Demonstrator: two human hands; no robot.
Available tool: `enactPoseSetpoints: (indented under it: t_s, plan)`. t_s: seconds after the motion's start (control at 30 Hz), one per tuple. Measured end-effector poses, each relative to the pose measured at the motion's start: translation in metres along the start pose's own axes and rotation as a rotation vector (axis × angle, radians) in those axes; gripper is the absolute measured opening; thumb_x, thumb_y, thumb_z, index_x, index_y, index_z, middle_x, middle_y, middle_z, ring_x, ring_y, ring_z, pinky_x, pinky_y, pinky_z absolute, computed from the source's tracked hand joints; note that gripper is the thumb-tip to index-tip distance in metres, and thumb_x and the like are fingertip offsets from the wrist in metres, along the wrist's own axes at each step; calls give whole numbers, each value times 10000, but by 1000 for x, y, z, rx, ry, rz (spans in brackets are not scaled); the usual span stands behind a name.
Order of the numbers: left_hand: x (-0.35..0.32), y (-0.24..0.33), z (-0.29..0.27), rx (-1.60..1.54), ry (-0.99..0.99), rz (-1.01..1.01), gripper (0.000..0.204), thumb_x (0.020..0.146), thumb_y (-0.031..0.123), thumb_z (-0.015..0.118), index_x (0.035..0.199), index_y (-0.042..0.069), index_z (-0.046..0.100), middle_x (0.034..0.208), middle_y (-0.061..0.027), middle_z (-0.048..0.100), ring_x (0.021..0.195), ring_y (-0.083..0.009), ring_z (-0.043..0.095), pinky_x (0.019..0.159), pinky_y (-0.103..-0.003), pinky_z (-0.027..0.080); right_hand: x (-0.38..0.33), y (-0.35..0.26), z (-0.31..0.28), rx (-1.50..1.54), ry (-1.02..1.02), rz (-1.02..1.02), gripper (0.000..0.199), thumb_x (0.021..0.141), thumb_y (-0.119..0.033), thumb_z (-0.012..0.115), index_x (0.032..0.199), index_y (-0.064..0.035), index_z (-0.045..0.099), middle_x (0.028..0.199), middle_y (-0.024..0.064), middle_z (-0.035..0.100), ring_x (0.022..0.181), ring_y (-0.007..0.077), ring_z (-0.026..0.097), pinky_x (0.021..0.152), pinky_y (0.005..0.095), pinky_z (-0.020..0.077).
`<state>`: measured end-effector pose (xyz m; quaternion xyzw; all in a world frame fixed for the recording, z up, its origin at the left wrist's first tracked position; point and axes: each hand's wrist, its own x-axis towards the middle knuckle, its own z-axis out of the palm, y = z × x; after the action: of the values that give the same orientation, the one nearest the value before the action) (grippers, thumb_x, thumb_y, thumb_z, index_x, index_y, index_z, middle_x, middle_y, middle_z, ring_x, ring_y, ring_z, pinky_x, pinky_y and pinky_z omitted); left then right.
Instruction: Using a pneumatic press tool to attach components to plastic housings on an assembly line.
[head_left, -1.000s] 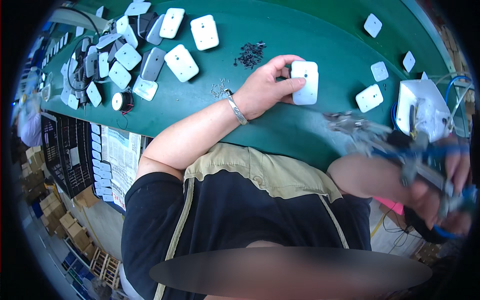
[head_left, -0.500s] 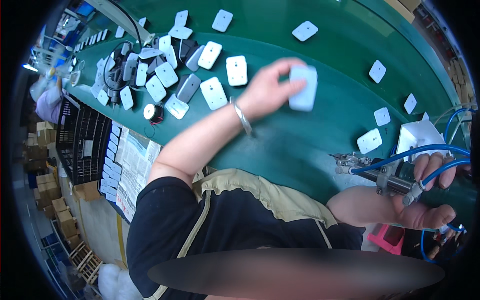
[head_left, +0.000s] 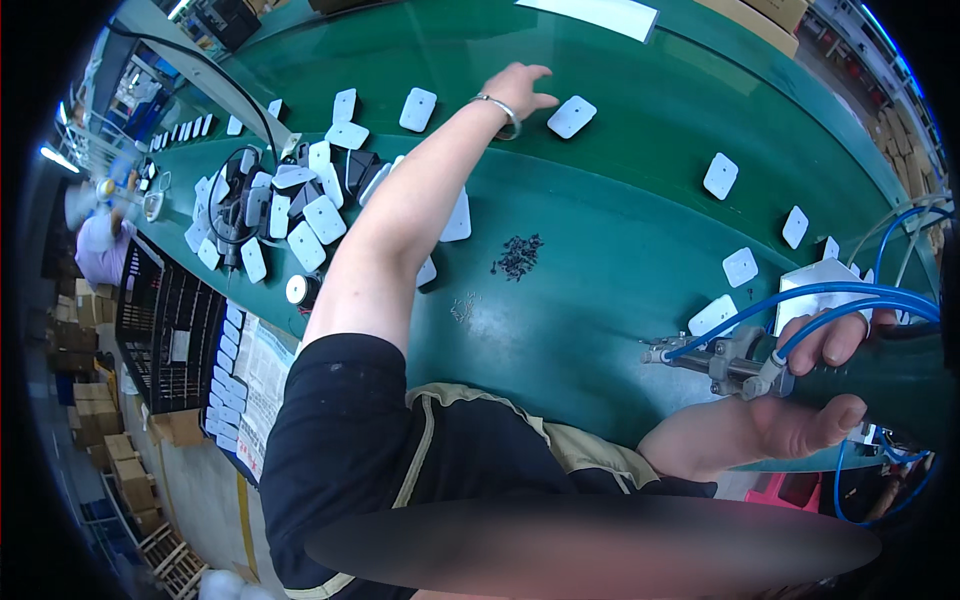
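The left hand is reaching to the upper middle of the frame, fingers spread and holding nothing, a metal bangle on its wrist. Just right of its fingertips a flat white plate with rounded corners is lying on the smooth green belt. At lower right the right hand is curling closed around a metal air tool fed by glossy blue hoses. A small heap of dark screws is sitting mid-belt. More white plates and dark grey ones are piling up at upper left.
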<state>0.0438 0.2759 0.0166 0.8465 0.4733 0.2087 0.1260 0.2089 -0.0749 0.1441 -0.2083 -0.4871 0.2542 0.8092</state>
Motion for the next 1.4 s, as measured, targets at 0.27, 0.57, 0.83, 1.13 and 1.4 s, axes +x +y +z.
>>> enactPoseSetpoints:
  t_s: [0.27, 0.57, 0.83, 1.13, 1.4]
  plan:
    - [44, 0, 33, -202, -443, -169, 580, 637, 367, 737, 1143, 137, 571, 1115, -114, 575, 1006, -238, 557, 876, -330, 432, 4, 7, -7, -1, 55, -41, 808, 653, -286, 769, 1219, -17, 258, 828, 87, 541, 595, 189, 578, 515, 243, 460]
    - [34, 20, 27, -373, -562, -176, 483, 713, 248, 676, 1172, 164, 551, 873, -40, 620, 677, -121, 563, 589, -259, 470, 6, 7, -7, -13, 27, -13, 770, 676, -270, 753, 1216, -14, 269, 832, 97, 543, 601, 192, 581, 512, 239, 461]
    - [11, 22, 40, -522, -321, -155, 438, 710, 230, 677, 1119, 123, 564, 860, -54, 623, 690, -125, 578, 598, -252, 469, 1, -2, -4, -36, -11, -4, 681, 698, -325, 702, 1187, -21, 339, 813, 41, 500, 609, 126, 507, 578, 244, 399]
    - [-138, 90, -9, -1231, -684, -198, 443, 840, 181, 583, 1240, 113, 403, 1081, -51, 540, 950, -153, 565, 767, -328, 517, 8, -6, -17, -28, -23, 14, 769, 697, -356, 734, 1237, -19, 302, 900, 55, 536, 654, 164, 522, 578, 289, 409]
    - [-240, 108, 2, -1438, -814, -500, 317, 838, 117, 548, 1151, 123, 498, 955, -19, 591, 793, -128, 608, 666, -296, 533, 8, 6, 12, -410, 17, -246, 432, 894, -205, 490, 1243, 3, 343, 1073, 196, 531, 647, 190, 577, 640, 270, 490]
